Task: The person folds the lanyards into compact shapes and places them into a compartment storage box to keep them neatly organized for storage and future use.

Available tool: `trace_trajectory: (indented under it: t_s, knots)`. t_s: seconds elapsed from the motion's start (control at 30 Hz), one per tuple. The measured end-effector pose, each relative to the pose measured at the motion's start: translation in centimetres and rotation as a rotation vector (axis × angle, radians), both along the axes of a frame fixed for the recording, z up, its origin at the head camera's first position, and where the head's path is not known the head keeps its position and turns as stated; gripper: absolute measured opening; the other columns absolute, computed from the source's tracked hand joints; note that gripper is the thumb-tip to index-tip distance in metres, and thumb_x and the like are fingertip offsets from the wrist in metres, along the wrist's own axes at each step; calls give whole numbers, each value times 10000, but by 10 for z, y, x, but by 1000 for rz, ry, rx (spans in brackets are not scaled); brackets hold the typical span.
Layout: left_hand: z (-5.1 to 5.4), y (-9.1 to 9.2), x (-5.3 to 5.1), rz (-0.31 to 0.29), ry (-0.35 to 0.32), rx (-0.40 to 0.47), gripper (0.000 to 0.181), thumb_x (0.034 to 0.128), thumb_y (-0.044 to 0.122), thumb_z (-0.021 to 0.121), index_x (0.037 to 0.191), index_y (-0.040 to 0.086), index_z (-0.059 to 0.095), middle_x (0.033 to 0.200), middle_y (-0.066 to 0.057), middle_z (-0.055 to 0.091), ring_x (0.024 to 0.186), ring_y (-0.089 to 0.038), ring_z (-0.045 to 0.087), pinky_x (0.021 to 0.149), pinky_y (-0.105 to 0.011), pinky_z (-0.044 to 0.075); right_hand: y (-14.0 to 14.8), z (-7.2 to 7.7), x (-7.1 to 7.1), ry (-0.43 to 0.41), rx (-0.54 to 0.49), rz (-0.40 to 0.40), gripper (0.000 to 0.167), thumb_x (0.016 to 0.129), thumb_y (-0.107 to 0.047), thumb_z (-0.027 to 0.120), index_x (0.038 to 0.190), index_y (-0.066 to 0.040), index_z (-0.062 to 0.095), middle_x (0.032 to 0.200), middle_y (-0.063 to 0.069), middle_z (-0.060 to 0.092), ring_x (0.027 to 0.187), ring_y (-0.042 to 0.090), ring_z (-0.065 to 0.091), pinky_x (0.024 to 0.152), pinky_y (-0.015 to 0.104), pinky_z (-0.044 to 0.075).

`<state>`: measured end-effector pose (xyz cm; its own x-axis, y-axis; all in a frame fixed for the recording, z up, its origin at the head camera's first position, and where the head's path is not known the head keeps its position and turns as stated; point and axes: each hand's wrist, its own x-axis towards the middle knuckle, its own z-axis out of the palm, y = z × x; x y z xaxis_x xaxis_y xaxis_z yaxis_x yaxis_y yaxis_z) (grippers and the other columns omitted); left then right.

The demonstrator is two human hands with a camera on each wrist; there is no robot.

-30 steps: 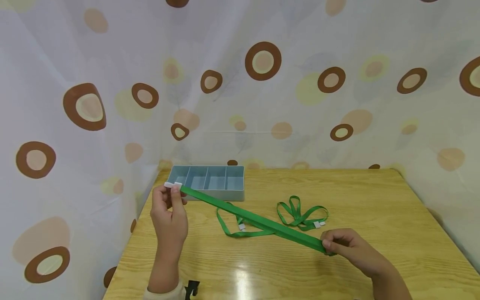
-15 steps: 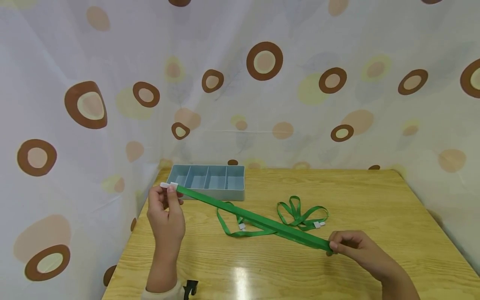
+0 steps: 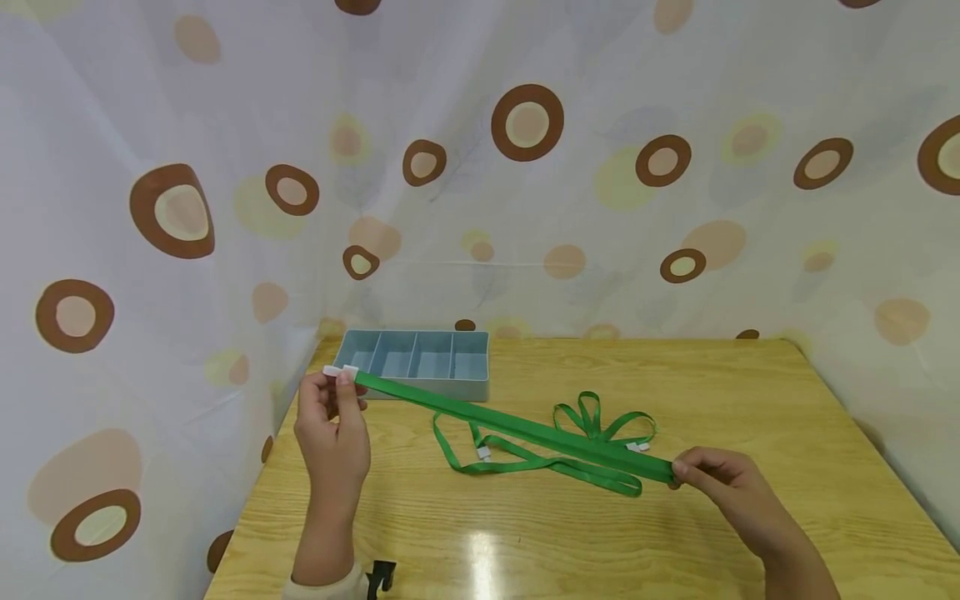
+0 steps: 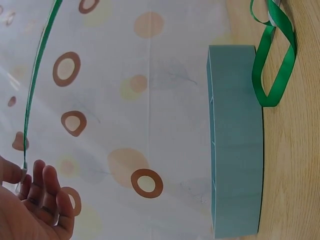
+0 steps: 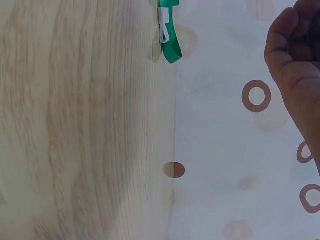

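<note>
A green lanyard [image 3: 495, 418] is stretched taut between my two hands above the table, slanting down to the right. My left hand [image 3: 335, 437] pinches its white clip end [image 3: 349, 374] between thumb and fingers; the left wrist view shows the same pinch, with the strap [image 4: 33, 85] rising from it. At the other end, my right hand [image 3: 731, 496] pinches the folded strap. In the right wrist view the right hand [image 5: 300, 65] is partly cut off at the edge, and the lanyard it holds is not visible there.
Two more green lanyards lie on the wooden table [image 3: 600, 542]: a loosely looped one [image 3: 465, 468] at the middle and a bunched one [image 3: 588, 408] to its right. A blue four-compartment box [image 3: 427, 389] stands at the back left. Patterned curtains [image 3: 570, 208] hang around the table.
My right hand has moved right and slightly up, lifting that end of the lanyard. My left hand has shifted slightly left. More of the looped lanyard on the table is exposed.
</note>
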<state>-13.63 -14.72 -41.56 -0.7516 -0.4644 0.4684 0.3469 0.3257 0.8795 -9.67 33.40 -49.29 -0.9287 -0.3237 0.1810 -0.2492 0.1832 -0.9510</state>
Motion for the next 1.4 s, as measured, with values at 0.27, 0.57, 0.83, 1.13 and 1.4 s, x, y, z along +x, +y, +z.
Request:
trace_trajectory:
  t_s: [0.27, 0.57, 0.83, 1.13, 1.4]
  knots:
    - [-1, -2, -1, 4, -3, 29, 315, 1130, 252, 536, 1137, -60, 580, 923, -109, 692, 766, -133, 662, 653, -154, 553, 5, -6, 0, 41, -135, 35, 340, 1075, 129, 438, 1063, -22, 743, 970, -47, 735, 842, 168, 590, 740, 321, 490]
    - [0, -1, 0, 11, -18, 72, 265, 1112, 209, 571, 1107, -56, 582, 913, 31, 650, 766, -108, 647, 626, -164, 546, 10, -6, 2, 47, -127, -26, 268, 1027, 156, 533, 1106, 29, 755, 1029, -57, 785, 963, 101, 717, 861, 237, 584]
    - [1, 1, 1, 5, -35, 69, 270, 1109, 227, 582, 1101, -44, 585, 910, 29, 654, 773, -101, 645, 620, -174, 546, 12, -6, 1, 11, -160, -79, 328, 1015, 164, 560, 1334, 102, 604, 1035, -46, 803, 938, 87, 761, 853, 232, 621]
    - [-1, 0, 1, 37, -34, 10, 247, 1062, 218, 678, 1036, -27, 690, 898, -139, 761, 802, -63, 641, 767, -150, 520, 5, -9, -1, -30, -107, -226, 222, 1023, 66, 639, 1243, 44, 650, 960, -58, 781, 820, 136, 712, 762, 258, 605]
    - [-6, 9, 0, 11, -44, -30, 198, 1018, 227, 747, 993, 31, 746, 855, -93, 759, 808, -116, 650, 753, -177, 536, -17, -6, -9, -54, -100, -320, 179, 985, 21, 725, 1151, 24, 658, 890, -48, 769, 755, 126, 695, 714, 241, 598]
